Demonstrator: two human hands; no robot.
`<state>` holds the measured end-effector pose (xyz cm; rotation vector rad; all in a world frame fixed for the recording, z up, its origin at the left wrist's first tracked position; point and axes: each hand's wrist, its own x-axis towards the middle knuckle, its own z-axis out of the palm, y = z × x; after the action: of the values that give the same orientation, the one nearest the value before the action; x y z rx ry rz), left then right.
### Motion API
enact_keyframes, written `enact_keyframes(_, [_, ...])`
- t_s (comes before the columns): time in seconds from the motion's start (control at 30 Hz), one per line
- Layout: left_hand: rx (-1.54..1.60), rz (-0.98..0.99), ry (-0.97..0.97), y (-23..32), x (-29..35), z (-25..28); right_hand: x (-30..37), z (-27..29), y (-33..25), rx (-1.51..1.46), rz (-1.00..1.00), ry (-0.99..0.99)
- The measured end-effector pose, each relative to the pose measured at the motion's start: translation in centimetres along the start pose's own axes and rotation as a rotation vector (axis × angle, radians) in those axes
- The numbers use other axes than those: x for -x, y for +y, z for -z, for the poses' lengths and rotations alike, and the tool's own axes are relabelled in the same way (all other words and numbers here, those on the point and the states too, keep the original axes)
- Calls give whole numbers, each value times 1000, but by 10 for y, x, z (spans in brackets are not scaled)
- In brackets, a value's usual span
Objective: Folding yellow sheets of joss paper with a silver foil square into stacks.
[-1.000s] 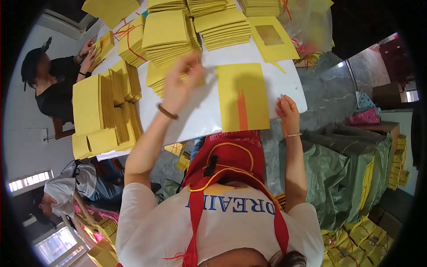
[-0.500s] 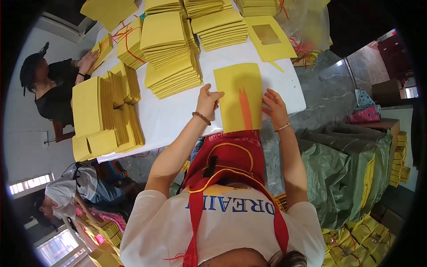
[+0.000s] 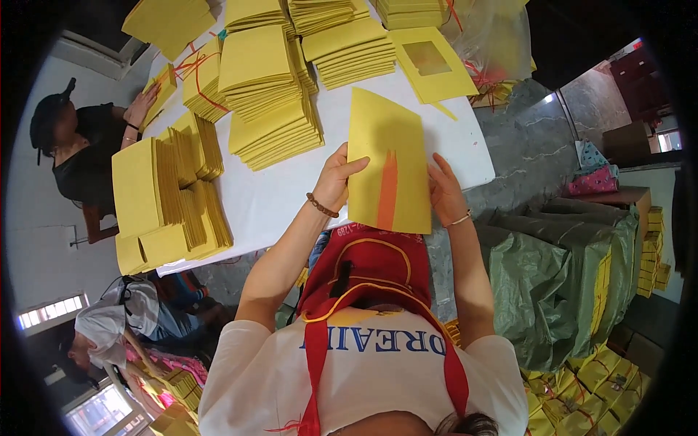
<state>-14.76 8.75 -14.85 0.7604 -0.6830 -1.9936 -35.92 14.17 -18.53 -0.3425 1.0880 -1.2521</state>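
Note:
A flat yellow felt-like sheet (image 3: 371, 145) is held above the near edge of the white table, its face tilted, with a narrow orange strip (image 3: 386, 190) lying along its lower half. My left hand (image 3: 339, 176) pinches the sheet's left edge, thumb on top and fingers underneath. At the right edge is my right hand (image 3: 446, 191), its fingers extended and apart beside the sheet; whether the fingertips touch it is hard to tell. Beyond lies a yellow piece with a cut-out window (image 3: 427, 58).
Stacks of yellow folded pieces (image 3: 262, 69) cover the far and left parts of the white table (image 3: 254, 196). A person in black (image 3: 87, 145) handles a yellow bundle at left; another person (image 3: 116, 327) is lower left. Green plastic-wrapped bundles (image 3: 531, 291) stand at right.
The sheet has been raised and tilted, and its near end has come closer to me. My left thumb now lies over its edge. My right hand has drawn slightly closer to me.

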Motion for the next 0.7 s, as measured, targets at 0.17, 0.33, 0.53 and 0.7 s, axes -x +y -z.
enact_keyframes(0.17, [-220, -63, 165, -28, -18, 32, 5, 1, 4, -220, -59, -263])
enact_keyframes(0.33, [-1373, -691, 556, -43, -14, 27, 1, 14, 21, -100, -12, -143])
enact_keyframes(0.53, [-1116, -458, 63, -53, -9, -3, 7, 2, 27, 10, 67, -43])
enact_keyframes(0.7, [-948, -247, 124, -54, -18, -24, 17, -17, 34, -27, 120, -130])
